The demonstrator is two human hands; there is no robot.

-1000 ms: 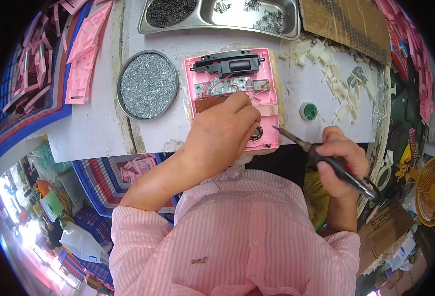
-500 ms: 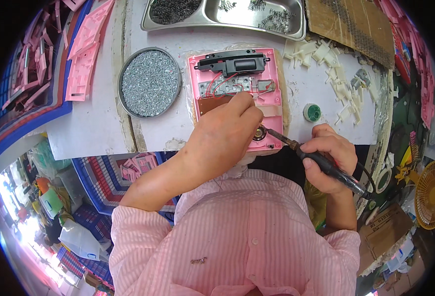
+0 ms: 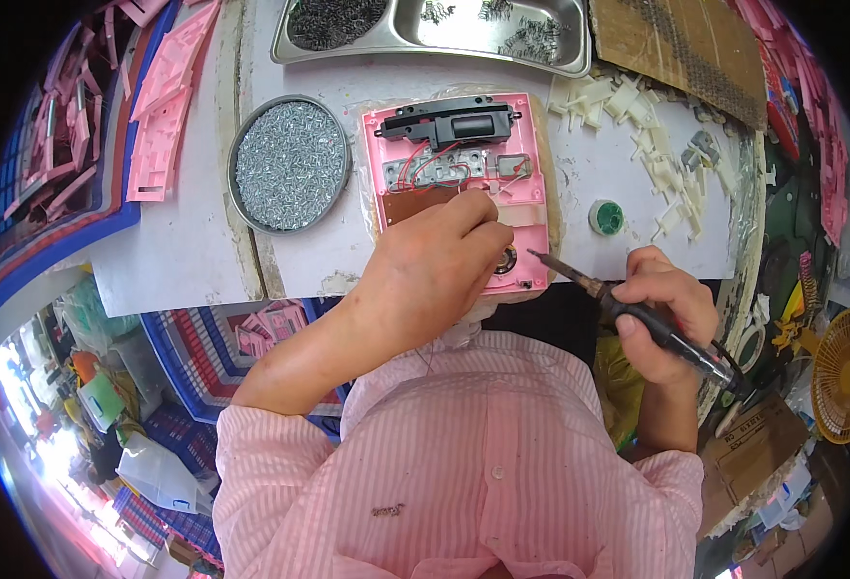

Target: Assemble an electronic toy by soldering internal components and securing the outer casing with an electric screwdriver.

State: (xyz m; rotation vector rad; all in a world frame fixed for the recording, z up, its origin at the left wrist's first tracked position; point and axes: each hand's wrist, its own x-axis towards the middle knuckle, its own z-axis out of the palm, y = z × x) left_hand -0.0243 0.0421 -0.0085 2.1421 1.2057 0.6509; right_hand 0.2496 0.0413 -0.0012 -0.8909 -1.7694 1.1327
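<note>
A pink plastic housing [image 3: 533, 230] lies on the table in front of me. It holds a black plastic mechanism [image 3: 473, 125], a metal plate [image 3: 435, 169] with red wires, a brown board [image 3: 413, 204] and a round speaker [image 3: 507, 260]. My left hand [image 3: 435, 261] reaches over the housing with its fingers pinched together beside the speaker; whatever is between them is hidden. In my right hand [image 3: 674, 307] is a soldering iron [image 3: 594, 287], gripped by its dark handle. Its tip points at the speaker from the right, a short gap away.
A round tin of small screws [image 3: 290, 164] stands left of the housing. Behind it is a metal tray [image 3: 425, 60] with springs. To the right sit a small pot of green stuff [image 3: 605, 217], white plastic parts [image 3: 661, 154] and a cardboard piece [image 3: 685, 58]. Pink parts [image 3: 169, 125] lie far left.
My right hand has drawn the soldering iron back to the right, so its tip has come away from the speaker. My left hand stays almost in place.
</note>
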